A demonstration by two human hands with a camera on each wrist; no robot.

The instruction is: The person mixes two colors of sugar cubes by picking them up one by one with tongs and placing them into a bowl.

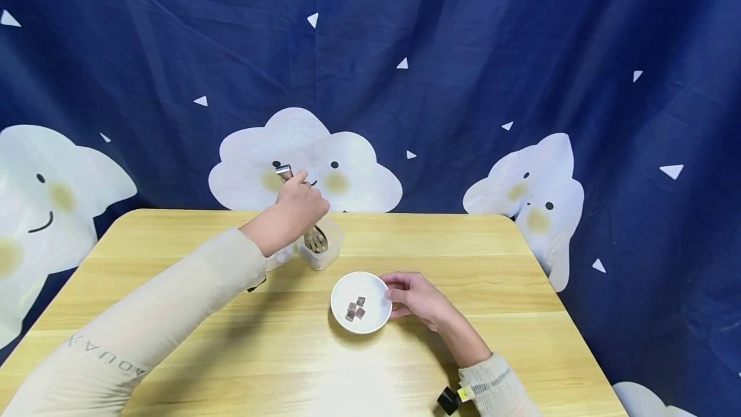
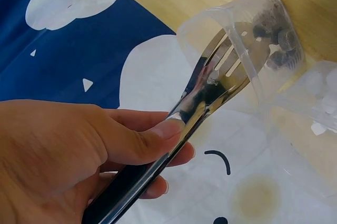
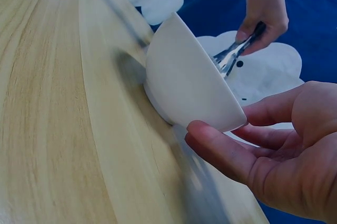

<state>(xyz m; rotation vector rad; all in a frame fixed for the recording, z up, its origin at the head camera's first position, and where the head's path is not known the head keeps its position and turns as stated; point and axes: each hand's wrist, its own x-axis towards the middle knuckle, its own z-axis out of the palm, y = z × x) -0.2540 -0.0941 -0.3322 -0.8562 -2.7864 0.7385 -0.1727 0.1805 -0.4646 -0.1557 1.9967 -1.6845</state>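
Note:
My left hand (image 1: 301, 208) grips a pair of metal tongs (image 2: 231, 69) with dark handles, fingers and thumb wrapped round them. The slotted ends of the tongs reach down into a clear plastic container (image 1: 332, 253). Several dark cubes (image 2: 287, 40) lie at the bottom of that container, seen through its wall in the left wrist view. My right hand (image 1: 419, 298) holds the rim of a white bowl (image 1: 341, 291) between thumb and fingers. Inside the bowl, several small brownish cubes (image 1: 361, 301) sit close together.
Beside the clear container, partly behind my left arm, stands another clear container holding white pieces (image 2: 326, 82). The wooden table (image 1: 463, 262) ends at a dark blue curtain (image 1: 370, 69) printed with clouds. A small black device (image 1: 448, 399) is at my right wrist.

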